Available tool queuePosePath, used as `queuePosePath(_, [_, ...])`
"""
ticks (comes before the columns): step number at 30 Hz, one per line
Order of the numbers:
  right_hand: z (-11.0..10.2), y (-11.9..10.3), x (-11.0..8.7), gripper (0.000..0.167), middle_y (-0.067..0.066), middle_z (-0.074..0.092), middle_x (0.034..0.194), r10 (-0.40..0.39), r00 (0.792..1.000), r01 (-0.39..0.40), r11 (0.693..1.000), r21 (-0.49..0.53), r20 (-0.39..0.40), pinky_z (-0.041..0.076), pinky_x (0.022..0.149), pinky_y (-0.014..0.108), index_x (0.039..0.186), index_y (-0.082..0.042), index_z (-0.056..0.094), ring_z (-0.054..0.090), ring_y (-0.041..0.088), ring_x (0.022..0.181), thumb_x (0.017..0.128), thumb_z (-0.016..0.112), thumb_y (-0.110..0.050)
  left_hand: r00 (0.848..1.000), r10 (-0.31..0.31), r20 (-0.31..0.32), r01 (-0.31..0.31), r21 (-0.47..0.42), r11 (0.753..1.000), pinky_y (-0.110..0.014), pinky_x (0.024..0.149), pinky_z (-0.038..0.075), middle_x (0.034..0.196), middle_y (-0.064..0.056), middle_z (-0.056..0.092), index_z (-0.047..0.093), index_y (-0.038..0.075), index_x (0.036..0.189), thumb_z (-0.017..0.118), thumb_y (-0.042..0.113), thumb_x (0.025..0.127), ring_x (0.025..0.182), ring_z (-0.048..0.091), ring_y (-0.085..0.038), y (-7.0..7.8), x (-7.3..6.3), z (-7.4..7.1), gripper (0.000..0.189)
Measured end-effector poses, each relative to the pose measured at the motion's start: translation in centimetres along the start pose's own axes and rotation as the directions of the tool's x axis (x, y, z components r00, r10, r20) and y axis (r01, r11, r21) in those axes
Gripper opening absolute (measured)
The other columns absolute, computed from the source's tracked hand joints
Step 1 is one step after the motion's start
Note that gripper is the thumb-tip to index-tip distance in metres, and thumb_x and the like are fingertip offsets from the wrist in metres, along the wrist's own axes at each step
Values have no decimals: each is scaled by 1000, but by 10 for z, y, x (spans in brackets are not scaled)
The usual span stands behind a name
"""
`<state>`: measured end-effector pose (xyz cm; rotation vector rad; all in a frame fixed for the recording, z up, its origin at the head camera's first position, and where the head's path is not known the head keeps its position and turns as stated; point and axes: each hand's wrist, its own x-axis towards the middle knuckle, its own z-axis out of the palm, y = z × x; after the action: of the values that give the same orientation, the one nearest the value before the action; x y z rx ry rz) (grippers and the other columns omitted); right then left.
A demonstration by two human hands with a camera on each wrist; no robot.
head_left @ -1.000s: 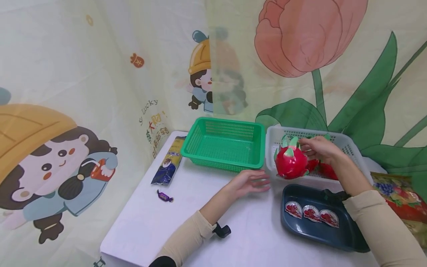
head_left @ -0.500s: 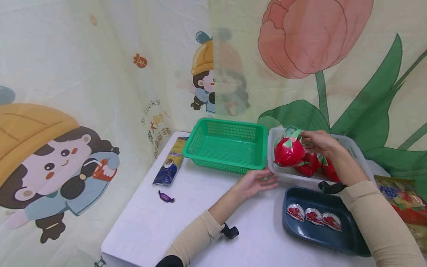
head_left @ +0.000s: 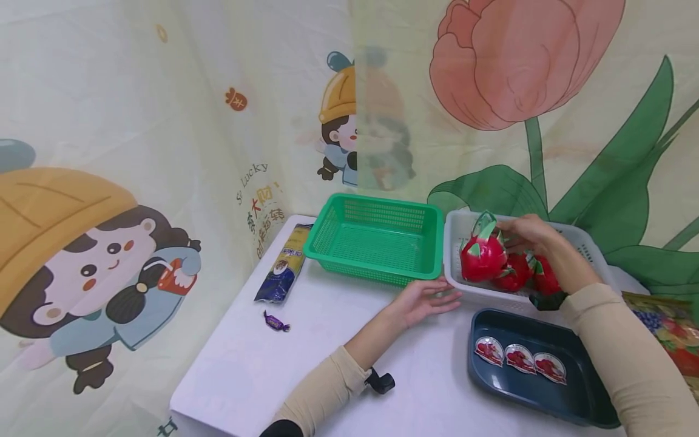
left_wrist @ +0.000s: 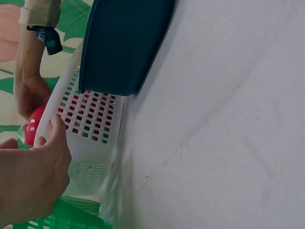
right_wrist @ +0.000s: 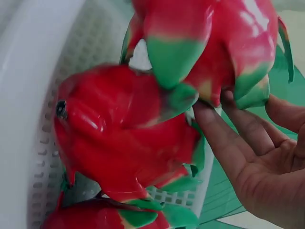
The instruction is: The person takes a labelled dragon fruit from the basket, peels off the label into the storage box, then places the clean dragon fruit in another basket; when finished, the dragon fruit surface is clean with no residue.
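Red dragon fruit (head_left: 483, 260) with green-tipped scales is inside the white basket (head_left: 486, 295), near its left end. My right hand (head_left: 526, 232) grips the fruit at its leafy end; in the right wrist view the fingers (right_wrist: 221, 136) reach under the green tips. Two more dragon fruits, one (head_left: 515, 273) beside the other (head_left: 546, 278), lie to its right in the basket. My left hand (head_left: 423, 302), fingers extended, is at the basket's front left corner. In the left wrist view it touches the white rim.
A green basket (head_left: 374, 276) stands left of the white one. In front is a dark blue tray (head_left: 513, 388) with three round red-and-white stickers (head_left: 520, 359). A blue-and-yellow packet (head_left: 284, 264) and a purple wrapped candy (head_left: 276, 321) lie left. A fruit-print bag (head_left: 668, 331) is far right.
The dragon fruit in my right hand has moved back from over the basket's front rim and down among the others. My left hand has shifted right to the basket's corner.
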<state>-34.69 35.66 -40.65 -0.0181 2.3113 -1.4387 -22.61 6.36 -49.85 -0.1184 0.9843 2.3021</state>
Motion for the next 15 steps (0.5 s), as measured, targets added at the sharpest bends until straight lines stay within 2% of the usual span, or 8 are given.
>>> queuePosePath(3, [4,-1,3,57,40,51,140,30,999,-29,999,-39,16,63,90,47,137,18,54,74,22,93,110,52,-32,1000,4,-4,-4,0,1000,-58,115,43,126,-13,65,65,7,107,58,3,102,138,53,-43,0,2,0,10])
queuePosePath(6, [12,-8,7,66,45,36,150,62,998,-60,996,-65,15,62,91,46,145,23,40,74,30,100,110,54,-31,1000,14,-15,-13,3,1000,-59,115,42,126,-13,65,66,5,116,59,4,102,139,52,-43,-1,3,-1,16])
queuePosePath(9, [20,-16,12,72,44,36,148,84,995,-89,991,-100,-50,63,88,46,146,27,32,74,32,99,108,57,-30,1000,25,-14,-25,11,1000,-60,116,41,133,-15,64,61,0,136,59,6,104,139,52,-43,-3,4,-1,33])
queuePosePath(11, [24,-19,14,71,43,40,142,93,989,-109,984,-143,-115,65,83,45,142,28,35,74,32,91,105,60,-28,999,30,-12,-29,12,999,-60,116,40,136,-16,64,55,-1,146,59,7,104,140,51,-43,-4,4,-1,43])
queuePosePath(15, [32,-19,17,67,37,49,128,110,968,-157,968,-198,-227,66,72,41,132,26,45,73,28,77,101,65,-29,1000,25,-15,-25,2,1000,-60,117,38,137,-16,64,50,0,151,59,6,104,140,51,-43,-5,4,0,48])
